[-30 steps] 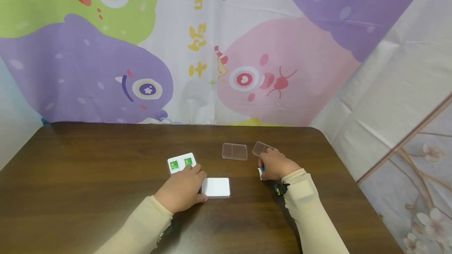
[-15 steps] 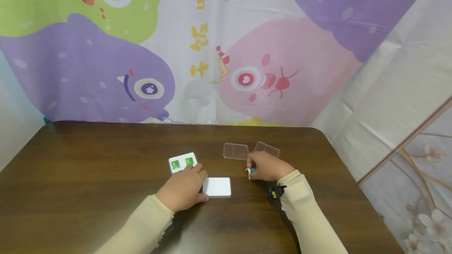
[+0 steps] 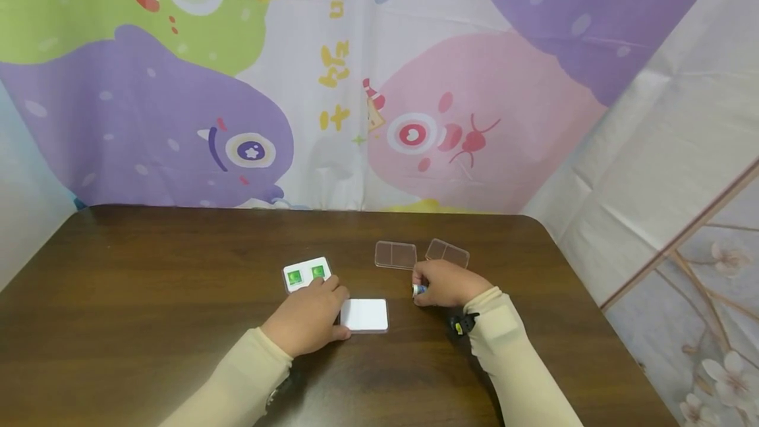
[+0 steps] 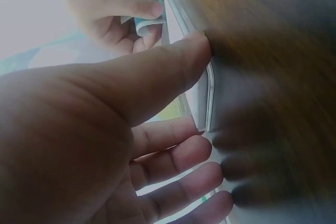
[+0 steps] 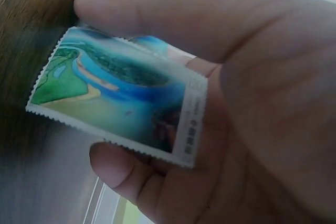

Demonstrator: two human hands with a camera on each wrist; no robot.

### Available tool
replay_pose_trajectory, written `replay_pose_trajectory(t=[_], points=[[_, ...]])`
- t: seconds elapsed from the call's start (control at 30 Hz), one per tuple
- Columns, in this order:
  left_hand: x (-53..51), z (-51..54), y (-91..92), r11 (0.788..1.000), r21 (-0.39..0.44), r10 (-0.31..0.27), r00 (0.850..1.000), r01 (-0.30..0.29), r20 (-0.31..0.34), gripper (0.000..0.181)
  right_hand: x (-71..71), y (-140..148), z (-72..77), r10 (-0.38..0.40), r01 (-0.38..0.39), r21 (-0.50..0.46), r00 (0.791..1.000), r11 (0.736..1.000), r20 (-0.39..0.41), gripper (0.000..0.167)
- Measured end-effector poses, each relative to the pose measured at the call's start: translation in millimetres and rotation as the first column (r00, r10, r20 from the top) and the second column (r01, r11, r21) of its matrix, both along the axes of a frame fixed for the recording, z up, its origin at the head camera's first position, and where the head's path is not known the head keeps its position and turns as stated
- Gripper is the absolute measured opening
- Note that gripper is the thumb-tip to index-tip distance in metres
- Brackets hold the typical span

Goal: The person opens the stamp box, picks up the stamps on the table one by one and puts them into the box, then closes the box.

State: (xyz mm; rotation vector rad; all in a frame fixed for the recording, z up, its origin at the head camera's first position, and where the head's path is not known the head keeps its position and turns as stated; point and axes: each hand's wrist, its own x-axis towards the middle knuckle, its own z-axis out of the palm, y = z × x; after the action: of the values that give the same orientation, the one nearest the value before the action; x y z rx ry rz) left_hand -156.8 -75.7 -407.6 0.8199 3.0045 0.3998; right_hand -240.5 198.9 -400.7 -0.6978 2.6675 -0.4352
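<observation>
While two green pictures [image 3: 318,271] sit leftmost: their card [image 3: 306,275] lies on the table [image 3: 148,295], partly hidden by the left hand [image 3: 308,318], and is best left unbumped.
Left hand: thumb and index finger hold the left end of the white card [image 3: 364,315], a light brace that should stop it sliding.
White card: flat, plain on top, between the two hands.
Left clear case [image 3: 395,254]: farther back, just beyond the right hand [image 3: 450,283].
Stamp [image 5: 118,98]: in the right fingers, near the white card but apart; it bows, so a softer squeeze seems wise.
Right hand: narrow grip on the stamp, thumb opposite fingers; holding only edges probably spares the print.
Right clear case [image 3: 449,250]: behind this hand, near edge partly covered.
</observation>
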Motion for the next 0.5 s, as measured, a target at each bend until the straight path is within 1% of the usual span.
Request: replay_pose_trajectory(t=[0.1,0.27,0.4,0.5], points=[[-1.4,-2.1,-0.1,1.000,-0.006,-0.001,1.000,0.001,-0.004,0.051,0.4,-0.8,1.6,0.005,-0.005,-0.007,1.000,1.000,0.001,0.022],[-2.5,-4.3,-0.8,1.000,-0.009,-0.004,1.000,0.004,-0.005,0.050,1.6,-2.2,5.0,0.010,-0.010,-0.008,1.000,1.000,0.013,0.017],[-2.7,-5.1,-1.0,1.000,-0.008,-0.006,1.000,0.006,-0.009,0.050,2.4,-1.4,7.8,0.033,-0.033,-0.002,0.999,0.999,0.017,0.014],[-2.7,-5.3,-0.9,1.000,-0.009,-0.007,1.000,0.006,-0.008,0.051,2.0,-0.5,9.6,0.060,-0.060,-0.001,0.998,0.998,-0.005,0.010]])
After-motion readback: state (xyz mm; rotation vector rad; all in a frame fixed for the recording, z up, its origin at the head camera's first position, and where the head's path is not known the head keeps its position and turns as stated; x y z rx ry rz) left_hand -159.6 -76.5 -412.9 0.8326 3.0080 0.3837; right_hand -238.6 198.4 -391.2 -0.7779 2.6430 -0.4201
